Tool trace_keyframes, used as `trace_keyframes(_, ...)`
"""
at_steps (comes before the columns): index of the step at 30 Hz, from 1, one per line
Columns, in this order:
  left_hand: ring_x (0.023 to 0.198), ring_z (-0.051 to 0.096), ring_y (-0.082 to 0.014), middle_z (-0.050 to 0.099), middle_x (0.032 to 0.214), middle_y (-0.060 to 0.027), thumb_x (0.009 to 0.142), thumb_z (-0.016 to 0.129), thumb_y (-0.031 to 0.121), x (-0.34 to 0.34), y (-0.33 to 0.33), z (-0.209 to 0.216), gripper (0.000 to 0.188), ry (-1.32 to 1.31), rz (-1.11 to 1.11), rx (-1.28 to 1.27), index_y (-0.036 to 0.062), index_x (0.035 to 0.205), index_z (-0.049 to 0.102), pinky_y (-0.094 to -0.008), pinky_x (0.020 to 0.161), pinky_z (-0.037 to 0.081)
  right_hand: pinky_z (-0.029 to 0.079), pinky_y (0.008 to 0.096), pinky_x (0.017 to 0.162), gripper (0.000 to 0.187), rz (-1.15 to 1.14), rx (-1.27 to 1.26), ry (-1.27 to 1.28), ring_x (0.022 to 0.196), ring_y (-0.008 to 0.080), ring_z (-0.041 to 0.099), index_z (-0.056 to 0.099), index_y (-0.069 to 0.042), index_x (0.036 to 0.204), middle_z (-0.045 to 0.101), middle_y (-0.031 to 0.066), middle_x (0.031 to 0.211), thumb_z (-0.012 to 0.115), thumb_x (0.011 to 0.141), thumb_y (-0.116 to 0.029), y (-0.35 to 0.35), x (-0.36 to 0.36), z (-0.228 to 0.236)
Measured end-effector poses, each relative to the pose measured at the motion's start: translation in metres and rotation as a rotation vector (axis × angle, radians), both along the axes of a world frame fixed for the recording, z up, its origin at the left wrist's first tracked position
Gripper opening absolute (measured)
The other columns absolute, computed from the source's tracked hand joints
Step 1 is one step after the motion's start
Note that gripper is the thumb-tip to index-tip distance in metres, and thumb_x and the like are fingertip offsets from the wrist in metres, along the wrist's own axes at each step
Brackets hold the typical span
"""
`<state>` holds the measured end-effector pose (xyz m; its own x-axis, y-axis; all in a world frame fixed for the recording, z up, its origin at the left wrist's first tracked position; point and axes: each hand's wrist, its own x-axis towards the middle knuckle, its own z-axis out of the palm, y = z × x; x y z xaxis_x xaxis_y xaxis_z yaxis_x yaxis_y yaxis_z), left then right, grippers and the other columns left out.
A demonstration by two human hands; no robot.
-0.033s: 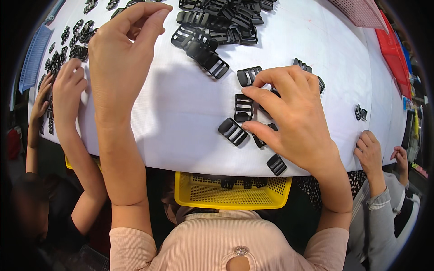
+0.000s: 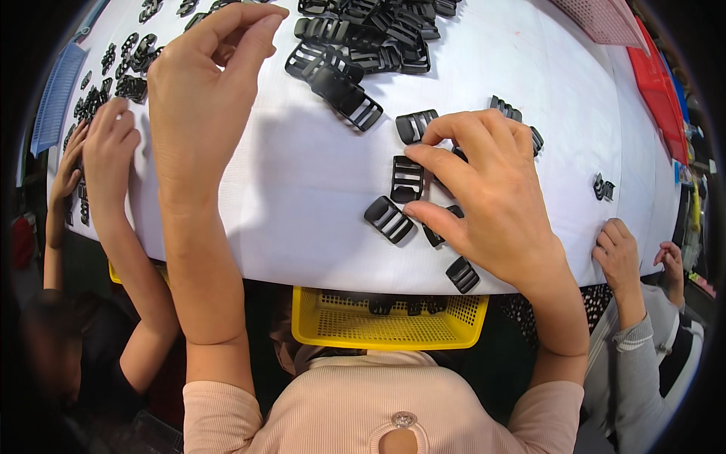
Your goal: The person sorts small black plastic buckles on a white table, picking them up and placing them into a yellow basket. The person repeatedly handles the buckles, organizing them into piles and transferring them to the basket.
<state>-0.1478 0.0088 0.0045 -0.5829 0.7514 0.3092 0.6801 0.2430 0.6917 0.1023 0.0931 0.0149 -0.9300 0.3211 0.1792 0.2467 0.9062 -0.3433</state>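
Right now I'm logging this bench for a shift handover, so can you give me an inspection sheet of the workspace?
Surface: white cloth-covered table, front edge curved by the lens.
Job's things: black plastic strap buckles, a loose few under the right hand, a pile further back.
Clutter: yellow mesh plastic basket below the table edge; red tray and blue mesh tray at the sides.
Grippers: left hand raised, holding nothing visible; right hand spread on buckles.
Cables: nothing seen.
Surroundings: co-workers' hands either side.
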Motion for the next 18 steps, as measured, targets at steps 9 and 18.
trace_keyframes(9,0.081,0.062,-0.005,0.071,0.088,0.0018,0.096,0.065,0.018,0.027,-0.002,0.002,0.022,-0.206,-0.265,0.058,0.0057,0.112,0.074,-0.0189,0.068,0.044,0.039,0.0381,0.09,0.045,-0.092,0.018,0.072,0.098,0.0257,0.058,0.068,-0.006,0.108,0.064,0.0052,0.107,0.081,0.065,-0.012,-0.005,0.006,0.009)
trace_keyframes(18,0.08,0.065,-0.011,0.073,0.099,-0.0104,0.094,0.064,0.009,0.111,-0.02,0.022,0.046,-1.195,-0.564,-0.131,-0.0014,0.138,0.054,-0.0236,0.069,0.051,0.045,0.0332,0.082,0.046,-0.247,0.012,0.173,0.082,0.0219,0.062,0.07,-0.005,0.108,0.07,0.0068,0.093,0.079,0.063,-0.007,-0.017,0.031,0.045)
